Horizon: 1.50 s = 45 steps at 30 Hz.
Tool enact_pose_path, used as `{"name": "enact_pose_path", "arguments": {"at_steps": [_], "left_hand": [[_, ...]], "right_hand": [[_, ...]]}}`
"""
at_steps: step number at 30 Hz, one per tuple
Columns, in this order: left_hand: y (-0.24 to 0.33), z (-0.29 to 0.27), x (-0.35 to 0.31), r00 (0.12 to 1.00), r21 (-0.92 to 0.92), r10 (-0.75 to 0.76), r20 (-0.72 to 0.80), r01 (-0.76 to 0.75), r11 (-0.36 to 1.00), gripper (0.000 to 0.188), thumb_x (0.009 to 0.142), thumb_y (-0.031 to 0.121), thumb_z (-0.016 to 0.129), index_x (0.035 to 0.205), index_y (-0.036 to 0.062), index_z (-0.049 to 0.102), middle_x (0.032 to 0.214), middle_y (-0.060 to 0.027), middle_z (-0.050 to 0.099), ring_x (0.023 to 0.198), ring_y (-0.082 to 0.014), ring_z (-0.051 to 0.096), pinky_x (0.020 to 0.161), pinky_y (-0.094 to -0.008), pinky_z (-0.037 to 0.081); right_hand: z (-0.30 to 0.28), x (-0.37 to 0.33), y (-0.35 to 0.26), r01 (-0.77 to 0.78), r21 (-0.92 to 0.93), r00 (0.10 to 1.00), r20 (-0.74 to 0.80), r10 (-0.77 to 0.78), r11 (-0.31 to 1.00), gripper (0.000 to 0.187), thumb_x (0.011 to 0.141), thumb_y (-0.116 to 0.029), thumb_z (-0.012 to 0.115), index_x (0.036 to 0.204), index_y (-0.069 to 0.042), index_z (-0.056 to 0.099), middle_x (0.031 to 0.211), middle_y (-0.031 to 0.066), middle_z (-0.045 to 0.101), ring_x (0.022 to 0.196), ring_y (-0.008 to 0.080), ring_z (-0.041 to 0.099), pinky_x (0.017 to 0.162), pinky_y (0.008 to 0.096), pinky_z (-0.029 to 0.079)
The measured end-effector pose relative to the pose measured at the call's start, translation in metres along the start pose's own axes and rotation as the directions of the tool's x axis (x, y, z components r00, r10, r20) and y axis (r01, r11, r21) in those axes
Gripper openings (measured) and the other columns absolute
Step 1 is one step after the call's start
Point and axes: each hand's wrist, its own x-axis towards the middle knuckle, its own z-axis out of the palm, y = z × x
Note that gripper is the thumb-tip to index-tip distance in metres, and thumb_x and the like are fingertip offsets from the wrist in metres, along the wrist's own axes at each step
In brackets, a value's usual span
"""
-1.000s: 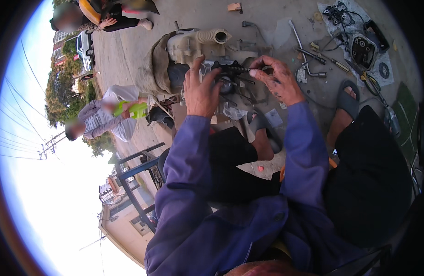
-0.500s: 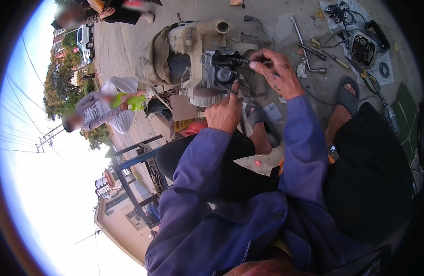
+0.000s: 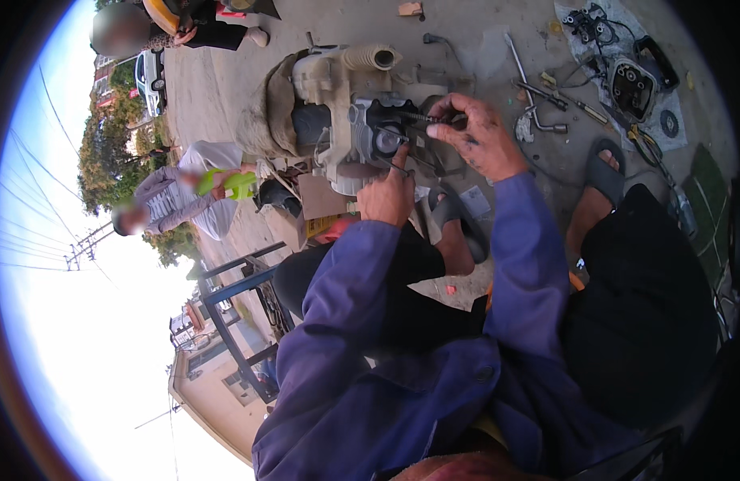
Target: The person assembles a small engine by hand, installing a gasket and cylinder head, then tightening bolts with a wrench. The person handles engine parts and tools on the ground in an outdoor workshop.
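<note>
A partly stripped engine (image 3: 360, 128) lies on the ground in front of me, its round piston face (image 3: 388, 139) showing in the cylinder opening. My left hand (image 3: 388, 192) is at the near side of this opening. Its index finger stretches out to the piston's edge, the other fingers curl, and I see nothing held. To the right, my right hand (image 3: 482, 138) pinches the end of a thin dark ribbed strip (image 3: 418, 118), which looks like a chain and runs into the engine beside the cylinder. Its fingertips partly hide the strip's end.
A long socket wrench (image 3: 521, 60) and other tools lie right of the engine. Farther right, a sheet holds a grimy engine cover (image 3: 631, 86) and small parts. A cloth sack (image 3: 265, 108) and a cardboard box (image 3: 315, 196) are at left. Two people are nearby.
My right hand has shifted slightly down and left, with its fingers closer to the engine. The left index finger has moved a little left along the cylinder opening.
</note>
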Motion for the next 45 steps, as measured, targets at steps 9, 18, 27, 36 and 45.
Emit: {"name": "enact_pose_path", "arguments": {"at_steps": [9,18,27,36,45], "left_hand": [[-0.009,-0.026,-0.036,0.986,-0.084,0.141,0.089,-0.134,0.987,0.031,0.089,0.029,0.068,0.118,0.018,0.065,0.072,-0.0135,0.071,0.065,-0.0363,0.069,0.061,-0.0491,0.054],[-0.019,-0.075,-0.017,0.982,-0.315,-0.01,-0.187,-0.05,0.948,0.014,0.086,0.025,0.071,0.098,0.0166,0.069,0.068,-0.0116,0.069,0.063,-0.035,0.068,0.059,-0.0445,0.054],[-0.029,-0.096,0.01,0.908,-0.257,0.107,-0.406,-0.225,0.94,0.013,0.082,0.011,0.074,0.094,0.0107,0.069,0.085,-0.0071,0.068,0.075,-0.0302,0.067,0.063,-0.0391,0.053],[-0.024,-0.11,0.06,0.832,-0.122,0.357,-0.426,-0.443,0.888,0.023,0.078,0.005,0.075,0.1,0.0081,0.072,0.111,-0.0064,0.063,0.098,-0.0293,0.06,0.083,-0.0393,0.051],[-0.012,-0.107,0.079,0.841,-0.084,0.431,-0.326,-0.48,0.873,0.028,0.073,0.006,0.078,0.1,0.0105,0.075,0.132,-0.0052,0.058,0.118,-0.0322,0.052,0.1,-0.0426,0.046]], "right_hand": [[0.005,-0.002,-0.005,0.031,0.01,0.999,0.007,-0.031,0.999,0.022,0.085,-0.011,0.073,0.101,-0.001,0.062,0.096,0.0104,0.066,0.089,0.0237,0.065,0.081,0.0364,0.053],[0.006,-0.002,-0.022,0.087,-0.146,0.996,0.019,-0.085,0.985,0.021,0.081,-0.011,0.075,0.097,0.0,0.066,0.093,0.0079,0.066,0.089,0.0194,0.064,0.081,0.0331,0.05],[-0.004,-0.002,-0.017,0.124,-0.237,0.992,0.045,-0.117,0.964,0.024,0.078,-0.014,0.076,0.096,0.0,0.068,0.094,0.0093,0.067,0.089,0.0242,0.065,0.085,0.0342,0.049],[-0.008,-0.003,-0.006,-0.121,-0.03,0.993,0.006,0.121,0.992,0.025,0.086,-0.02,0.074,0.098,0.0,0.068,0.092,0.0084,0.066,0.09,0.0188,0.064,0.079,0.0335,0.052],[-0.013,-0.001,0.005,-0.079,-0.153,0.997,-0.002,0.079,0.985,0.023,0.088,-0.02,0.071,0.099,0.001,0.066,0.092,0.0078,0.066,0.091,0.0189,0.063,0.079,0.0345,0.051]]}}
